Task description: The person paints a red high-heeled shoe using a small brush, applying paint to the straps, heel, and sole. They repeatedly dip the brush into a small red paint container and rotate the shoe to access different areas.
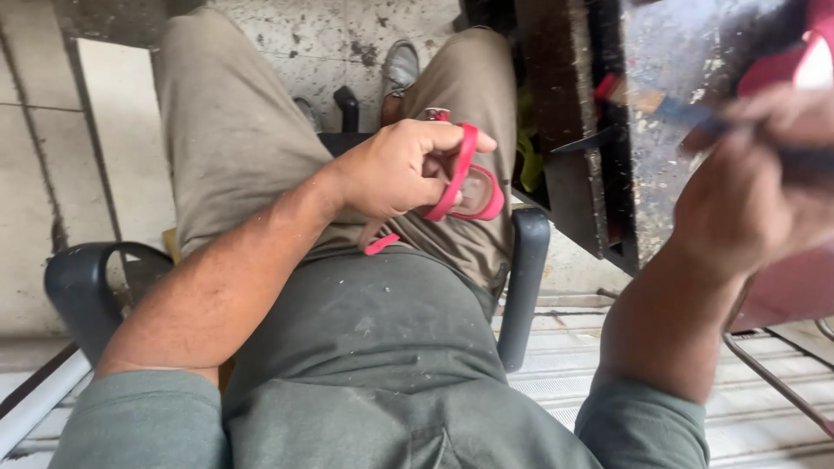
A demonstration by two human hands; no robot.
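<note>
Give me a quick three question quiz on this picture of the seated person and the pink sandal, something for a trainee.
1. True or false: the left hand holds the pink sandal above the lap.
2. Which hand is blurred? A) left B) right
3. What do the chair's dark armrests flank?

Key
1. True.
2. B: the right hand is blurred, near the worktable, gripping a thin tool I cannot identify.
3. The person's thighs in khaki trousers.

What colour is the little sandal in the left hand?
The sandal in the left hand is pink-red, in the head view.
</note>
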